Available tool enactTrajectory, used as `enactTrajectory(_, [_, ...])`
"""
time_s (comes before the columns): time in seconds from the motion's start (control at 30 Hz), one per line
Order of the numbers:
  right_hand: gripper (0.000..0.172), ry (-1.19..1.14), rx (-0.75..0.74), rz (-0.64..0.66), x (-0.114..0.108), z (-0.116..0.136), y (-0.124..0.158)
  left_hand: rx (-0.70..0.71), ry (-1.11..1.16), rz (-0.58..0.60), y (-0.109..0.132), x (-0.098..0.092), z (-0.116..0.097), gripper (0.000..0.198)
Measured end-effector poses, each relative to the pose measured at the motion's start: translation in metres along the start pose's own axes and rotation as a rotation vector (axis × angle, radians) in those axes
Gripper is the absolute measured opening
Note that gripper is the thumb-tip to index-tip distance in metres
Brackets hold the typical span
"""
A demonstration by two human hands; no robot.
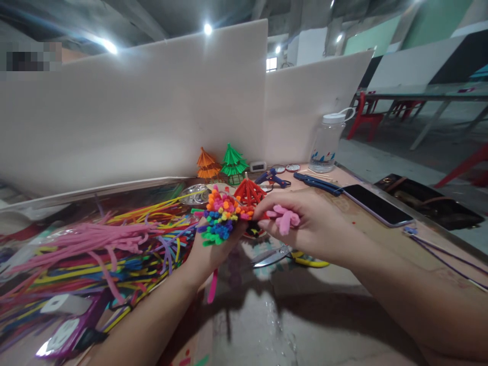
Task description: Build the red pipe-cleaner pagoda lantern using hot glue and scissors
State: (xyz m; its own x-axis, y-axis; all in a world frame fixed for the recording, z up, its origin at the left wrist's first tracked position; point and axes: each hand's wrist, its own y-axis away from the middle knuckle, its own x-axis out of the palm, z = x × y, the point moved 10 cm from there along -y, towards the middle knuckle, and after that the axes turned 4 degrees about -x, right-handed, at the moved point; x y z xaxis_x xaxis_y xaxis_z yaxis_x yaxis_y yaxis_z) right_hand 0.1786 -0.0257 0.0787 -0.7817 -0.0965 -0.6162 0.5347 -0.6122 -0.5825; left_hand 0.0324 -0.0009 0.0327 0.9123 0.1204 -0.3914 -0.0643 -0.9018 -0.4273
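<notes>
My left hand [208,251] is closed round a bundle of short multicoloured pipe-cleaner pieces [223,213], held upright above the table; a pink strand hangs below the fist. My right hand [312,223] pinches at the right side of that bundle with thumb and forefinger, and a few short pink pipe-cleaner pieces [284,217] are tucked between its other fingers. Both hands meet over the middle of the table.
A heap of long coloured pipe cleaners [95,254] lies at the left. Orange [208,163], green [233,161] and red [249,191] pipe-cleaner trees stand behind the hands. Scissors [290,255], a blue glue gun [272,178], a phone [377,205] and a water bottle [326,142] lie around.
</notes>
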Motion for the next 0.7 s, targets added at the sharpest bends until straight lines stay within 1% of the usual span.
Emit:
enactTrajectory(0.1, [0.010, -0.007, 0.053, 0.003, 0.000, -0.004, -0.002, -0.025, 0.028, 0.004, 0.002, 0.001, 0.007, 0.029])
enactTrajectory(0.27, [0.006, -0.195, 0.196, 0.053, 0.004, -0.016, -0.006, -0.065, 0.071, 0.034, 0.005, 0.004, 0.014, 0.019])
enactTrajectory(0.37, [0.005, -0.254, 0.217, 0.071, 0.005, -0.020, -0.008, -0.062, 0.078, 0.042, 0.005, 0.006, 0.013, 0.018])
enactTrajectory(0.53, [0.005, -0.228, 0.254, 0.106, 0.004, -0.028, -0.009, 0.006, 0.037, 0.035, 0.005, 0.005, 0.007, 0.019])
enactTrajectory(0.7, [0.003, -0.260, 0.265, 0.171, 0.008, -0.031, -0.009, -0.013, 0.028, 0.048, 0.008, 0.005, 0.013, 0.020])
